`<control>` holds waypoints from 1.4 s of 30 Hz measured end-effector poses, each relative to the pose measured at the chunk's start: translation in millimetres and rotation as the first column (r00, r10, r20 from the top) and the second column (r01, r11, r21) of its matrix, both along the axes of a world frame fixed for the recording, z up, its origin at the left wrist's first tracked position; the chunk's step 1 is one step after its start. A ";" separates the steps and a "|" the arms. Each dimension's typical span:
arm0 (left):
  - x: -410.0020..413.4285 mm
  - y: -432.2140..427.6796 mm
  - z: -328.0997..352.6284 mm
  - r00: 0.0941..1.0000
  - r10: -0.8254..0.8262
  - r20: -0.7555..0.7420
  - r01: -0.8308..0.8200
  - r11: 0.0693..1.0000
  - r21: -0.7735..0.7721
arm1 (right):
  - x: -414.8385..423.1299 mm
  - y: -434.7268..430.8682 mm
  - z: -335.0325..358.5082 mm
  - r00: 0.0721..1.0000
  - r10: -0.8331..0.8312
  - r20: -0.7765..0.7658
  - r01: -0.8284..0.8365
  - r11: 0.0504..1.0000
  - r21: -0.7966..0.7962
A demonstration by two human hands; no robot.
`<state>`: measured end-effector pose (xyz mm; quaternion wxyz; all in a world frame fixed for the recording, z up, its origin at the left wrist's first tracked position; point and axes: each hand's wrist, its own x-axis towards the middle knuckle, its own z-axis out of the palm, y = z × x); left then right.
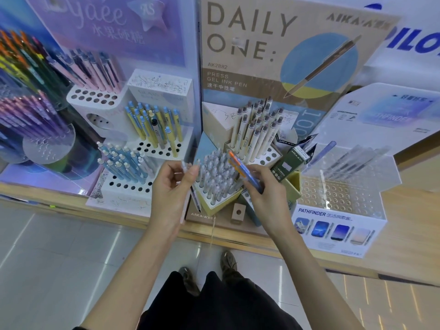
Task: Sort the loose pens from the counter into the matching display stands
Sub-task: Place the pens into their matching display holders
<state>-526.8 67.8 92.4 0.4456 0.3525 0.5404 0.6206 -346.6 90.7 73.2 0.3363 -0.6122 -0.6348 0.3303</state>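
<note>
As seen from the head view: both hands up side by side at frame centre, over the front edge of the wooden counter (pixel 404 217).

Left hand (pixel 172 186): fingers curled in narrow, thumb across toward the fingertips, pinching a clear pen (pixel 195 198). Pen near upright, upper part between thumb and fingertips, tip pointing down toward 5 o'clock below the palm.

Right hand (pixel 265 189): closed round a small bunch of orange-and-blue pens (pixel 239 164). Bunch slanted, free ends sticking out toward 10 o'clock, lower ends buried in the fingers. Count in the bunch not readable.

Between the hands, just behind: tray of grey-capped pens (pixel 214 172), densely packed, in a yellow-edged box. Right-hand bunch overlapping its 2 o'clock corner; touching or not, cannot tell.

At 12 o'clock of the right hand: cream pens with brown caps (pixel 256 126), upright below the DAILY ONE board (pixel 250 44). At 11 o'clock of the left hand: yellow pens with blue caps (pixel 154 125). At 9 o'clock: blue pens (pixel 123 163). Both lots in white perforated stands. At 3 o'clock of the right hand: clear acrylic stand (pixel 340 194), a few clear pens (pixel 357 158) leaning at its back.
</note>
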 end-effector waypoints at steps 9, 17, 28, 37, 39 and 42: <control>-5.9 -5.6 3.5 1.000 -0.013 -0.003 0.013 1.000 0.025 | -17.6 3.5 -5.3 0.985 -0.037 0.168 0.027 0.998 0.060; 4.1 -5.6 13.9 0.996 -0.090 -0.014 0.090 0.996 0.018 | -12.4 -7.2 7.5 0.998 -0.036 -0.056 0.037 0.999 0.012; 24.8 3.3 25.5 0.948 -0.302 -0.104 0.305 0.952 0.012 | -9.1 -13.0 54.5 0.823 -0.026 -0.567 -0.045 0.993 -0.112; 39.8 8.7 24.3 0.929 -0.342 -0.141 0.345 0.939 -0.005 | 4.8 -10.9 56.5 0.881 0.096 -0.463 -0.127 0.991 -0.038; 38.4 8.9 20.1 0.881 -0.325 -0.344 0.345 0.939 -0.002 | 12.4 -9.0 51.3 0.924 0.007 -0.383 -0.017 1.000 -0.022; 32.1 8.2 3.8 0.641 -0.175 -0.747 0.262 0.965 -0.001 | 25.0 -5.7 41.3 0.925 -0.123 -0.359 0.130 0.992 -0.005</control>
